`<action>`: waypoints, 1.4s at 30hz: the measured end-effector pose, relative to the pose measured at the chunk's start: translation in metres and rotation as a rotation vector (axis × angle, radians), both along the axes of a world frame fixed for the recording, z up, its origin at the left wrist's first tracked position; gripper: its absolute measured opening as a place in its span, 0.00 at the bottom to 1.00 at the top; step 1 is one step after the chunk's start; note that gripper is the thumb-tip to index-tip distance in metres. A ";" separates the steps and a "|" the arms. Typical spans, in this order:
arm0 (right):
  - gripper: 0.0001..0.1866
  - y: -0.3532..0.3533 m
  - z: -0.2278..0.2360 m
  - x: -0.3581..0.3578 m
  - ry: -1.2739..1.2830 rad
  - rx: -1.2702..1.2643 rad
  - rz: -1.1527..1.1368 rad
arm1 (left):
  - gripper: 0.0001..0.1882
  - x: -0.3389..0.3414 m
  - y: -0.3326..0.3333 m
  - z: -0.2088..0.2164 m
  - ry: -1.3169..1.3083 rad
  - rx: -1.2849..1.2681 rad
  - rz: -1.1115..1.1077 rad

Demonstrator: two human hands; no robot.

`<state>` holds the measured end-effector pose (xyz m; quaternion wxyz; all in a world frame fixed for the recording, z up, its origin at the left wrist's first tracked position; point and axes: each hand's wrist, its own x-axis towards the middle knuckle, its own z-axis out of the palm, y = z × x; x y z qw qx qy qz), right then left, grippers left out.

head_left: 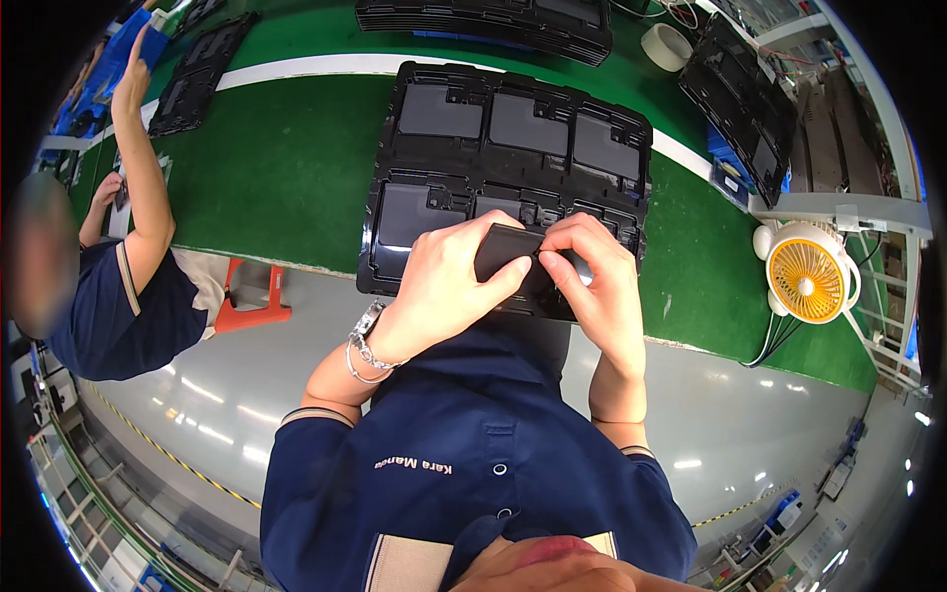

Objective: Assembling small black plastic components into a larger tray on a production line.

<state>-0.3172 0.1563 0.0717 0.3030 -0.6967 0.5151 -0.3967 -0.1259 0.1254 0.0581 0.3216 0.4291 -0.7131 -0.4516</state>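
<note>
Head view: the left hand (pixel 446 264), angled inward, grasps a flat dark panel (pixel 501 251) between thumb and fingers above the near side of a black moulded tray (pixel 473 166); the right hand (pixel 598 276) curls toward the panel's right corner, its grip impossible to tell. Each of the tray's three far compartments holds a flat grey rectangular piece (pixel 441 110).

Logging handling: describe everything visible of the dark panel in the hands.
The dark panel looks flat, smooth and nearly black, glass- or plastic-like, with a straight top edge. The left hand grips its left side, thumb over the face; the right hand has fingertips at its right edge. It is held over the black tray's near side. Fingers partly hide it.
</note>
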 end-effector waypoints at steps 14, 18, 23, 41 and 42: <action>0.05 -0.004 -0.007 0.006 -0.027 -0.009 -0.024 | 0.13 0.001 0.000 -0.003 0.019 -0.011 0.022; 0.06 -0.004 -0.005 0.008 -0.131 0.069 -0.063 | 0.13 0.004 -0.003 -0.002 0.044 0.035 0.046; 0.07 -0.003 -0.015 0.006 -0.242 0.121 -0.013 | 0.14 0.005 -0.004 -0.001 0.061 0.087 0.032; 0.05 0.000 -0.027 0.017 -0.757 0.434 -0.001 | 0.10 0.006 -0.004 -0.008 0.159 0.073 0.053; 0.05 -0.001 -0.028 0.018 -0.802 0.448 0.007 | 0.10 0.007 -0.004 -0.008 0.167 0.070 0.053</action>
